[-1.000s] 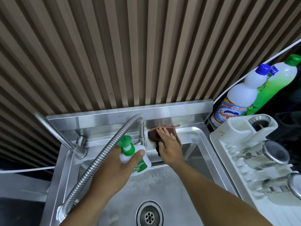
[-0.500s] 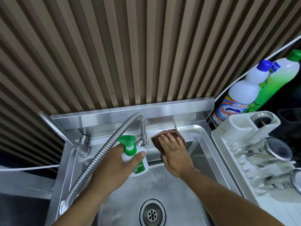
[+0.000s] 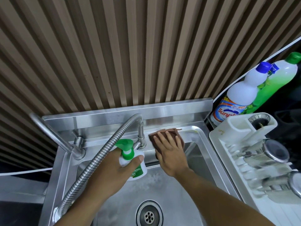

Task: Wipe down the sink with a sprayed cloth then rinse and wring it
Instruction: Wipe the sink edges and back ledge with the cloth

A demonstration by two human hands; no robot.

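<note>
The right hand (image 3: 171,154) lies flat, fingers straight and slightly spread, pressing a folded brown cloth (image 3: 154,137) onto the back ledge of the stainless steel sink (image 3: 179,114); cloth edges show past the fingertips and on both sides. Left of those fingers, the left hand (image 3: 109,173) curls round a white spray bottle with a green trigger head (image 3: 127,152), its label showing "IGINAL". Well right of the fingers, a white blue-capped bottle (image 3: 241,93) reads "Sun" and "99"

- Flexible hose (image 3: 97,154) is arching over the sink's (image 3: 171,114) left side, barring passage there.
- Dish rack (image 3: 236,126) is crowding the right rim.
- Space around the drain (image 3: 149,216) is lying open.
</note>
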